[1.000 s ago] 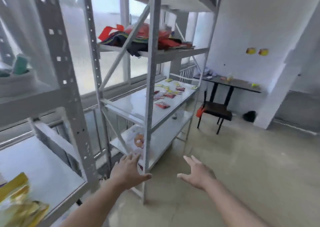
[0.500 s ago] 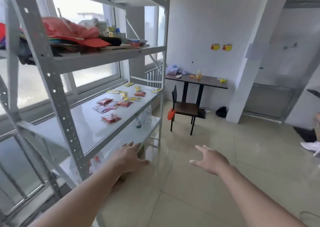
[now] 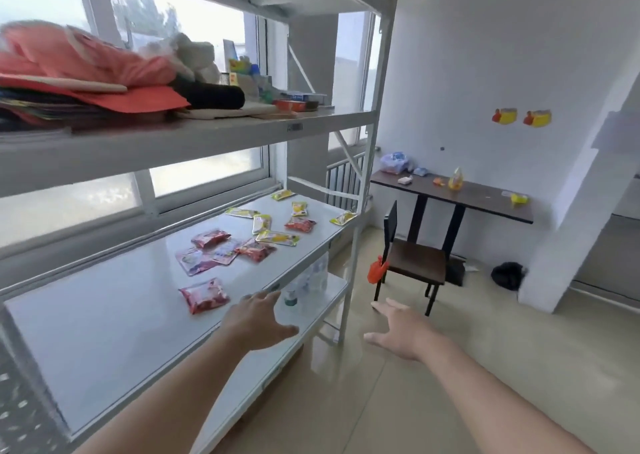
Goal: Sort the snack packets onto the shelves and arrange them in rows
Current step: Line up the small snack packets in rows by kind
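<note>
Left hand (image 3: 258,318) at the front edge of the shelf (image 3: 104,332), fingers spread and straight, holding nothing; contact with the edge unclear. Right hand (image 3: 403,336) out over the floor, right of the shelf, fingers spread, also empty. Nearest red packet (image 3: 204,295) lies flat just left of the left fingertips, untouched. Farther out from both hands: loose red cluster (image 3: 221,251), then yellow packets (image 3: 277,237) scattered at odd angles. Clothes (image 3: 86,76) on the tier above. Chair (image 3: 412,263) and table (image 3: 460,197) beyond the right hand.
</note>
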A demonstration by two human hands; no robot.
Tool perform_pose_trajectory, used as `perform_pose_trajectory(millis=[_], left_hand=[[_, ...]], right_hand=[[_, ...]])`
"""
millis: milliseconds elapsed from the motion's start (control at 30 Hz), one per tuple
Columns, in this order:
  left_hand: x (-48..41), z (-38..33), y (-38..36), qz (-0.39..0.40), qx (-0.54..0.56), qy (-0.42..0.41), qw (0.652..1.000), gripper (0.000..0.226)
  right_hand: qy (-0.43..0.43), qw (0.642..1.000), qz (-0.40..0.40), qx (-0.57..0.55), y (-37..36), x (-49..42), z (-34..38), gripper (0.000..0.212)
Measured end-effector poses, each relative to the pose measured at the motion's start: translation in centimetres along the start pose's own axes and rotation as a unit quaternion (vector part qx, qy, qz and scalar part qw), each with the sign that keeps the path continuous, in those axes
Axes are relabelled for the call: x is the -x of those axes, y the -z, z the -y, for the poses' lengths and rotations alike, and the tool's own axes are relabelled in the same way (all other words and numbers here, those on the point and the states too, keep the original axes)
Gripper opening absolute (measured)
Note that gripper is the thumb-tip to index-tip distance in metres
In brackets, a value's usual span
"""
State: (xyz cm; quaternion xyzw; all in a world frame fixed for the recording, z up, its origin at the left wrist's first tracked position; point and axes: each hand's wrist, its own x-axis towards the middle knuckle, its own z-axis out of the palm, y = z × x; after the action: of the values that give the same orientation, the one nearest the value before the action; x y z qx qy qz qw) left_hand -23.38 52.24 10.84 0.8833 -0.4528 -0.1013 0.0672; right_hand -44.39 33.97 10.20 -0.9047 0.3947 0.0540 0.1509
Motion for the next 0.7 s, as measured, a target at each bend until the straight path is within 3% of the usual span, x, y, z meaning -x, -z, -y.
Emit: perform_pose_trajectory(millis=[333,700], left_hand=[[-18.4,-5.8,-0.2,0.011,-0.013,0.06,0.998,0.089],[-36.1,-8.0,-5.3,-0.014,-0.016,0.224,0.974,0.093]], right_hand=[[0.024,0.999,0.003,-0.024,6.5,-20.5,-9.3,0.08],[0.191,0.979,0.033,0.059,7.6,-47.4,-14.4,0.082]])
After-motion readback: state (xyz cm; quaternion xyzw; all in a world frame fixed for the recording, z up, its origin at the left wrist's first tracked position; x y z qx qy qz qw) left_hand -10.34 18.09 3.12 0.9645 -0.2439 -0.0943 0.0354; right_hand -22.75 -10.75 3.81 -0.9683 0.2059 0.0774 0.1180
